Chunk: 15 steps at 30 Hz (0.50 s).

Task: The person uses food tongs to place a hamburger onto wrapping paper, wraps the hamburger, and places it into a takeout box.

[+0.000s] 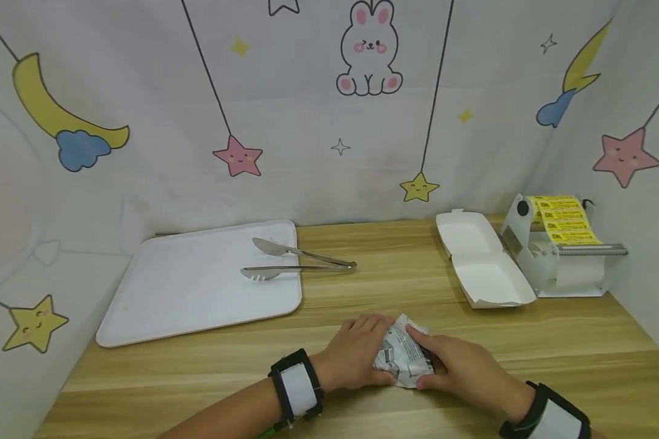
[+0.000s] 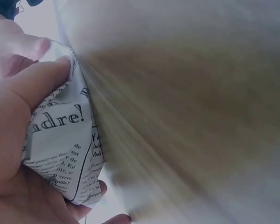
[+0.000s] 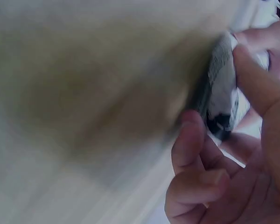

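A small package wrapped in newsprint-patterned paper (image 1: 403,356) sits between my two hands near the front of the table. My left hand (image 1: 357,353) grips its left side, the thumb along the near edge. In the left wrist view the printed wrapper (image 2: 65,135) shows large lettering and folded edges, with fingers around it. From the right, my right hand (image 1: 464,369) holds the package between thumb and fingers. The right wrist view shows a dark printed patch on the wrapper (image 3: 221,88), and some fingers of that hand curl beside it. What the paper encloses is hidden.
A white tray (image 1: 198,292) lies at the back left, with metal tongs (image 1: 313,265) resting across its right edge. At the back right stand an opened white takeaway box (image 1: 489,274) and a label dispenser (image 1: 565,262) with yellow labels. A printed curtain (image 1: 307,110) hangs behind the table.
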Each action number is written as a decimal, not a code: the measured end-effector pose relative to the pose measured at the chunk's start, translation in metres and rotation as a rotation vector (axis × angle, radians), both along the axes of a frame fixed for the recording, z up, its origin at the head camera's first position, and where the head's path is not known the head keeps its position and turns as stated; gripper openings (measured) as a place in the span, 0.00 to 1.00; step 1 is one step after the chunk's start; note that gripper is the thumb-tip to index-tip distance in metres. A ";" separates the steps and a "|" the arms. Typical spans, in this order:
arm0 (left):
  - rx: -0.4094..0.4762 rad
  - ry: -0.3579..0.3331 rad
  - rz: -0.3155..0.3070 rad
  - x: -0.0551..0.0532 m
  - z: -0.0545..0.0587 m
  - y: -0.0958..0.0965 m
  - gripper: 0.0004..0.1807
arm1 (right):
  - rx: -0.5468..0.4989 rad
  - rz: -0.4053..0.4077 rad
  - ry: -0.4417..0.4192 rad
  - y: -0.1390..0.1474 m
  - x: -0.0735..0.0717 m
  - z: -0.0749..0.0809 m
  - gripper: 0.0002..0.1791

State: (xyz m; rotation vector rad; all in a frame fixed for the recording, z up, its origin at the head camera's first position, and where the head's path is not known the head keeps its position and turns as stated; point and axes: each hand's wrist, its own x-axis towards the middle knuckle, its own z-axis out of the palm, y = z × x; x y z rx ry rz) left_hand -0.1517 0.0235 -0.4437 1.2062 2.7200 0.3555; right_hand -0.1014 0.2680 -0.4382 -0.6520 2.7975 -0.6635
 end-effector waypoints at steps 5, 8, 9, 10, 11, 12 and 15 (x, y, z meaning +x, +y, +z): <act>0.006 0.002 0.018 0.001 0.000 -0.002 0.49 | -0.056 -0.018 -0.009 0.004 0.003 0.001 0.48; 0.015 -0.013 0.025 0.001 0.001 -0.003 0.49 | -0.170 -0.078 -0.021 0.014 0.001 0.011 0.44; 0.018 -0.016 0.026 0.001 0.001 -0.003 0.49 | -0.191 -0.112 -0.015 0.019 0.000 0.015 0.41; 0.018 -0.017 0.025 0.002 0.001 -0.003 0.49 | -0.204 -0.148 0.005 0.025 -0.001 0.020 0.38; 0.018 -0.016 0.025 0.002 0.001 -0.004 0.49 | -0.218 -0.189 0.019 0.031 -0.003 0.025 0.34; 0.017 -0.016 0.024 0.002 0.001 -0.004 0.49 | -0.222 -0.240 0.023 0.038 -0.005 0.031 0.30; 0.015 -0.014 0.018 0.002 0.001 -0.003 0.48 | -0.229 -0.393 0.058 0.065 -0.010 0.047 0.23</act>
